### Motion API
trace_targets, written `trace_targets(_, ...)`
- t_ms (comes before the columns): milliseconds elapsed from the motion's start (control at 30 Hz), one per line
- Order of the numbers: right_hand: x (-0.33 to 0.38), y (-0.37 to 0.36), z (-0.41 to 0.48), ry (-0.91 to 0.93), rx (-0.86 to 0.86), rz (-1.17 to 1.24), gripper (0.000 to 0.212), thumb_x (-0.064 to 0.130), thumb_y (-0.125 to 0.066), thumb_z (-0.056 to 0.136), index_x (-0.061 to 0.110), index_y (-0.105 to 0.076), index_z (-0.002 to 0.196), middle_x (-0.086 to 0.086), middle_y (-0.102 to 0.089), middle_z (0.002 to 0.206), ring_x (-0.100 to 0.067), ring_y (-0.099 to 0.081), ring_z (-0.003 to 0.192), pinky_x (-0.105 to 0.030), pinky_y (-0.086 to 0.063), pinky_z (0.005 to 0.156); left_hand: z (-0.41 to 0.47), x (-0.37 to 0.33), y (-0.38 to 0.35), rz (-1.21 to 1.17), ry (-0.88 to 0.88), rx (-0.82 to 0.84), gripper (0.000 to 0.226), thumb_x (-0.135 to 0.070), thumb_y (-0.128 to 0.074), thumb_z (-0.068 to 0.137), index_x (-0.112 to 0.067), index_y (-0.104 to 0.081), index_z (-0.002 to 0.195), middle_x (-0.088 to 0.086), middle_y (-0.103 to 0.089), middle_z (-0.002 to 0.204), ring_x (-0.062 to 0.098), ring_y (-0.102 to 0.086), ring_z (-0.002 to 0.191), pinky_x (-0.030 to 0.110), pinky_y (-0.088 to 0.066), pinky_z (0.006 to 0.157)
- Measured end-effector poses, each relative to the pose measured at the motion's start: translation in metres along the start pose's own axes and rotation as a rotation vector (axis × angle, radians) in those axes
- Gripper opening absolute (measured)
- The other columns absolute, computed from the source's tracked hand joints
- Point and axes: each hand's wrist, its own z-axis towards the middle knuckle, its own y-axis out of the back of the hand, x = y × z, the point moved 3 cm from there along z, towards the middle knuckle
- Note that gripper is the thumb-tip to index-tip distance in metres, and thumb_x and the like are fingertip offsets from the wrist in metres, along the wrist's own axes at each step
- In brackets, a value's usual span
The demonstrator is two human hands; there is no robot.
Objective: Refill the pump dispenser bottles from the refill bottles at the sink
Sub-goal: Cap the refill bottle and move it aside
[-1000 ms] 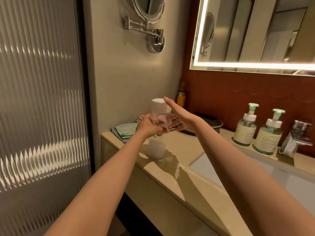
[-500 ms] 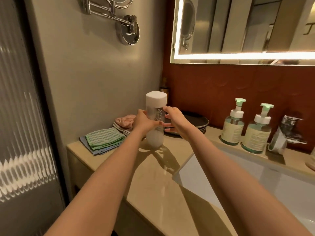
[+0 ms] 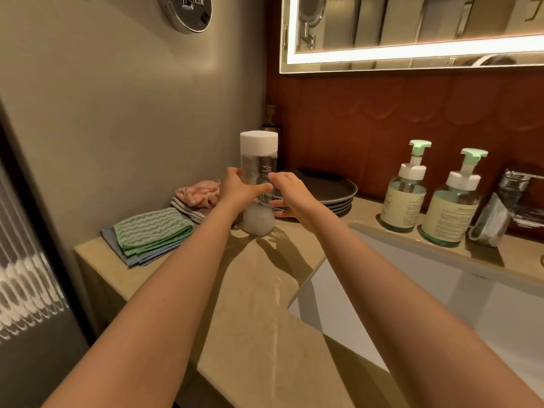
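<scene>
While left hand [image 3: 238, 193] grips refill bottle [image 3: 259, 156] (lettering unreadable), right hand [image 3: 292, 198] spread beside it.

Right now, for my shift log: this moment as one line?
stage: refill bottle capped, upright on counter; left hand: grips bottle; right hand: touches bottle; pump dispensers: untouched

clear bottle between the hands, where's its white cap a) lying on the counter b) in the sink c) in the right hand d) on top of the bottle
d: the white cap sits on top of the clear bottle, above the left hand that grips the bottle's body.
</scene>
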Motion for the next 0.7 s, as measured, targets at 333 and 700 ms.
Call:
trace_targets(333, 0.004, -0.003, -0.013, -0.042, -0.010, -0.091, 0.047, 0.037, -0.039, 0.098, 0.017, -0.031, 0.139, -0.005, -0.041, 0.137, -0.020, -0.047, 0.104, -0.038, -0.044, 0.083, -0.011, 0.002, 0.004, -0.001, 0.054, 0.018, 0.091, -0.034, -0.077, 0.073, -0.015, -0.019, 0.140, 0.013, -0.033, 0.144, 0.031, -0.037, 0.130, 0.042, -0.039, 0.103)
trace_targets(700, 0.016, 0.039, -0.060, -0.077, -0.257, -0.057, 0.029, 0.019, -0.048, 0.095, 0.012, -0.052, 0.123, -0.007, -0.055, 0.124, -0.018, -0.056, 0.095, -0.032, -0.048, 0.079, -0.068, -0.048, 0.001, -0.158, -0.123, -0.159, 0.028, -0.015, -0.058, 0.087, -0.016, -0.042, 0.111, -0.001, -0.049, 0.095, 0.018, -0.050, 0.091, 0.034, -0.045, 0.085)
